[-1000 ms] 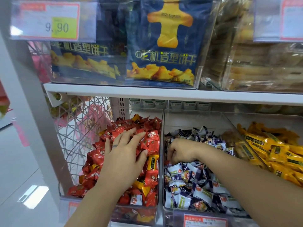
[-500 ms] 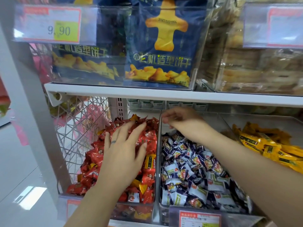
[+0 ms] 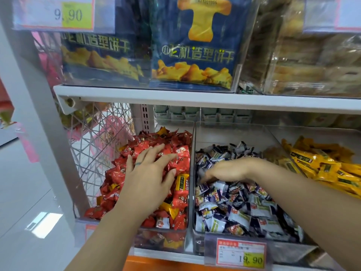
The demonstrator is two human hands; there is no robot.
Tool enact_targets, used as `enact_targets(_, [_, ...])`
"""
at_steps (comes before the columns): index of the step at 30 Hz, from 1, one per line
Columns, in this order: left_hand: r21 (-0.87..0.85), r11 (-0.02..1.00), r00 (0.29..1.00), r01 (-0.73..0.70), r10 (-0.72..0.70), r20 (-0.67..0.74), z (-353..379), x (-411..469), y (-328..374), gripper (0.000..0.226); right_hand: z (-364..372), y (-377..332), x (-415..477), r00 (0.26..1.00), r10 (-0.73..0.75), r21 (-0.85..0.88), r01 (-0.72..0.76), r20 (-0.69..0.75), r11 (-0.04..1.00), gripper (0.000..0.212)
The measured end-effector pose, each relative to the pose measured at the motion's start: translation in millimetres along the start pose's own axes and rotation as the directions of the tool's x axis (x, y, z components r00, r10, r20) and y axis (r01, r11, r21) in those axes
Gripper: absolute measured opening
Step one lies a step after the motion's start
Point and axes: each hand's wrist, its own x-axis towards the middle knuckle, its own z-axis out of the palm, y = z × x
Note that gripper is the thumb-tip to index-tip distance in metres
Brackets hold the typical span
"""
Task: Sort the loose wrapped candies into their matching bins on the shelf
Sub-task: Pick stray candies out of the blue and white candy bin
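Both hands are down among the sweets: the left hand (image 3: 150, 173) lies flat, fingers spread, on the heaped red candies (image 3: 175, 151) in the leftmost clear bin (image 3: 162, 240), gripping nothing; the right hand (image 3: 228, 170) digs into the blue-and-white candies (image 3: 244, 210) in the middle bin (image 3: 230, 133), fingertips buried, so I cannot tell whether it holds one. A stray yellow candy (image 3: 182, 181) sits among the reds beside the left thumb

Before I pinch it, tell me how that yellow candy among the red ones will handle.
Probably light: the yellow-wrapped candy is small beside the left hand. Its glossy wrapper looks slippery. Lying on loose red candies, it may sink or slide if pushed.
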Motion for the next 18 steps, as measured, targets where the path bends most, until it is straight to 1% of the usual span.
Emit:
enact_targets(2, [0.003,1.000,1.000,0.002,-0.002,0.007,0,1,0,0.043,-3,6,3,0.998,-0.022,0.048,0.025,-0.058,0.999,0.043])
enact_targets(4, [0.003,1.000,1.000,0.004,-0.004,0.012,0,1,0,0.043,-5,11,5,0.994,-0.010,0.086,0.019,-0.111,0.996,0.044])
enact_targets(7, [-0.009,1.000,1.000,0.006,-0.006,0.009,1,1,-1,0.043,-7,18,8,0.986,-0.005,0.050,0.014,-0.167,0.999,0.047])
enact_targets(9, [-0.014,1.000,1.000,0.006,-0.006,0.006,1,1,-1,0.043,-10,18,2,0.972,-0.067,0.056,0.082,-0.227,0.995,0.045])
enact_targets(11, [-0.011,1.000,1.000,0.005,-0.005,0.005,1,1,-1,0.043,-15,11,-9,0.947,-0.142,0.081,0.172,-0.290,0.982,0.039])
enact_targets(12, [-0.007,1.000,1.000,0.005,-0.005,0.004,2,1,-1,0.043,-16,7,-15,0.941,-0.163,0.104,0.201,-0.296,0.974,0.036])
enact_targets(13, [-0.005,1.000,1.000,0.005,-0.005,0.004,2,2,-1,0.043,-16,5,-21,0.946,-0.182,0.129,0.222,-0.269,0.966,0.035])
enact_targets(14, [-0.003,1.000,1.000,0.005,-0.005,0.002,2,2,0,0.043,-13,3,-26,0.957,-0.201,0.133,0.231,-0.208,0.964,0.034])
enact_targets(15, [-0.003,1.000,1.000,0.006,-0.006,0.001,2,2,0,0.043,-9,1,-28,0.969,-0.212,0.091,0.225,-0.126,0.970,0.035])
enact_targets(17, [-0.005,1.000,1.000,0.008,-0.008,0.001,2,1,0,0.043,1,1,-29,0.983,-0.184,-0.084,0.185,0.018,0.979,0.037])
enact_targets(18, [-0.005,1.000,1.000,0.009,-0.009,0.003,3,1,0,0.043,5,1,-27,0.986,-0.153,-0.163,0.161,0.060,0.973,0.037])
